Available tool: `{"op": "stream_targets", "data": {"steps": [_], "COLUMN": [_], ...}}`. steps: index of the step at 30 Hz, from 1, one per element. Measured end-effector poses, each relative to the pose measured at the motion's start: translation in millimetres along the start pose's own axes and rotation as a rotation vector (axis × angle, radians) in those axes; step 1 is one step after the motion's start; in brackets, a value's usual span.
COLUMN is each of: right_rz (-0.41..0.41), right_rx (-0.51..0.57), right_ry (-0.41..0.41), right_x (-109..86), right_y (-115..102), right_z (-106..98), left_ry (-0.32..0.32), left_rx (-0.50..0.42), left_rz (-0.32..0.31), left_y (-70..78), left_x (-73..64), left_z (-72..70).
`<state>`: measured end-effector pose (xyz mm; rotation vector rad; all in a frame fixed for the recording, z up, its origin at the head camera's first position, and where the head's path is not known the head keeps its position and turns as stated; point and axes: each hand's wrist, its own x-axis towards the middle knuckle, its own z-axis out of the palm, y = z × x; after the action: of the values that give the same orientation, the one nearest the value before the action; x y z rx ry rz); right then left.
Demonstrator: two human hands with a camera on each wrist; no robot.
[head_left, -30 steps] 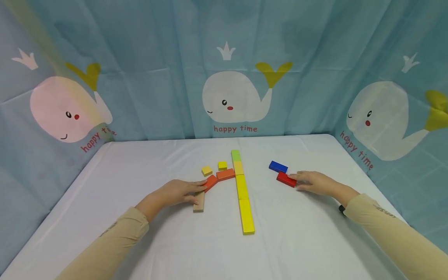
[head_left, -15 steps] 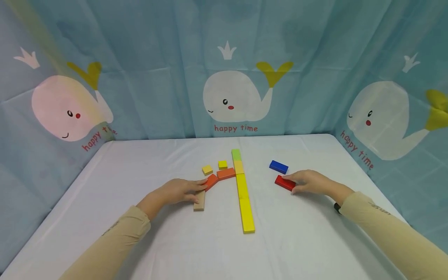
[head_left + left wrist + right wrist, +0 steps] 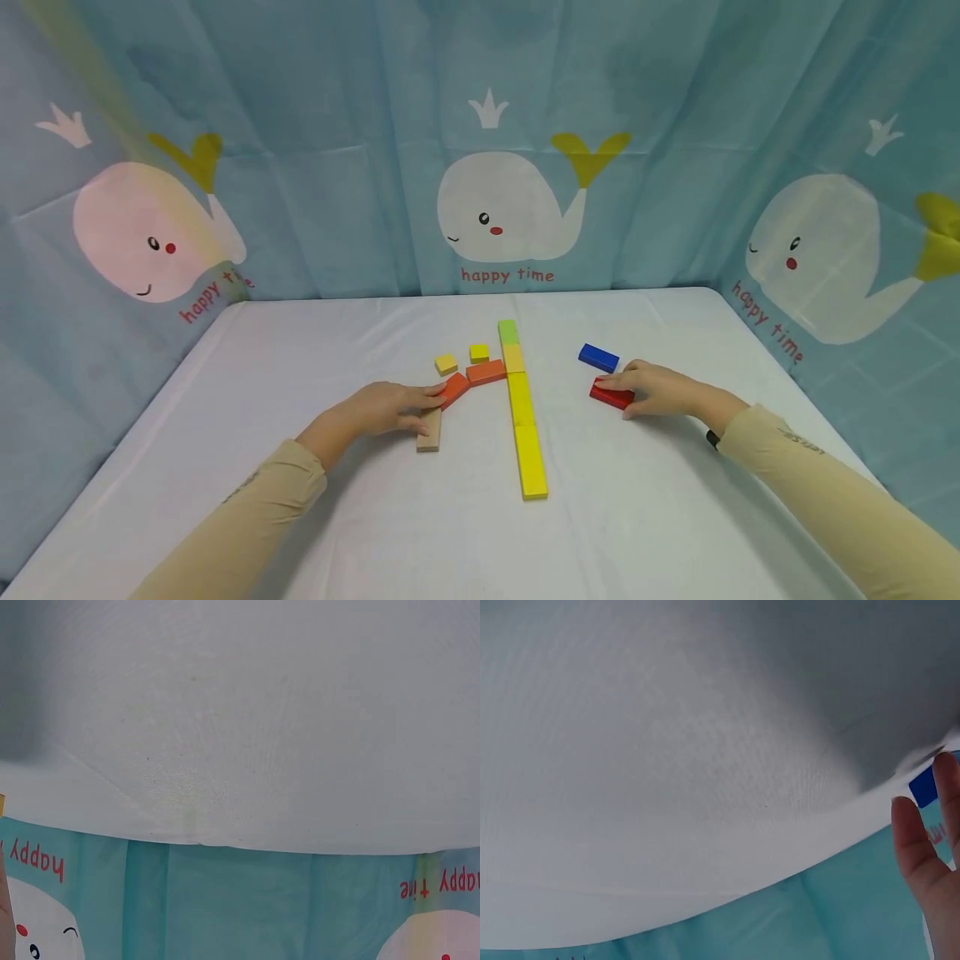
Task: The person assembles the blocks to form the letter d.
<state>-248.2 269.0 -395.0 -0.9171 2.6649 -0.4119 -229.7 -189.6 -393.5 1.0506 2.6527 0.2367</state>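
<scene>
In the head view, my left hand (image 3: 382,408) rests with extended fingers on a red-orange wooden block (image 3: 456,389), its thumb touching a bare wood block (image 3: 428,440). Another orange block (image 3: 486,372) continues from the red-orange one to a straight column of yellow blocks (image 3: 531,462), topped by a green block (image 3: 508,332). On the right, my right hand (image 3: 660,390) holds a red block (image 3: 611,394) between fingers and thumb, its right end partly covered. Just beyond lies a blue block (image 3: 598,358), also glimpsed past my fingers in the right wrist view.
Two small yellow blocks (image 3: 446,364) sit behind the orange ones. All of it lies on a white tablecloth (image 3: 480,542). A blue curtain (image 3: 337,217) with whale prints hangs around the back and sides.
My right hand has shifted left and closed further over the red block, which has slid slightly toward me, away from the blue one. My left hand stays in place.
</scene>
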Motion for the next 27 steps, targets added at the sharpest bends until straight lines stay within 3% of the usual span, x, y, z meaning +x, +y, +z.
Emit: {"op": "stream_targets", "data": {"steps": [9, 18, 27], "right_rz": [-0.151, -0.172, -0.210], "right_rx": [-0.009, 0.098, 0.149], "right_ry": [0.086, 0.174, 0.226], "right_x": [0.4, -3.1, 2.0], "right_y": [-5.3, -27.4, -68.2], "right_z": [6.0, 3.9, 0.9], "left_ry": [0.000, 0.002, -0.001], "left_rx": [0.005, -0.011, -0.028], "left_rz": [-0.020, -0.019, -0.024], "left_y": [0.5, 1.4, 4.0], "left_x": [-1.3, -2.2, -2.9], "left_z": [1.4, 1.7, -1.6]}}
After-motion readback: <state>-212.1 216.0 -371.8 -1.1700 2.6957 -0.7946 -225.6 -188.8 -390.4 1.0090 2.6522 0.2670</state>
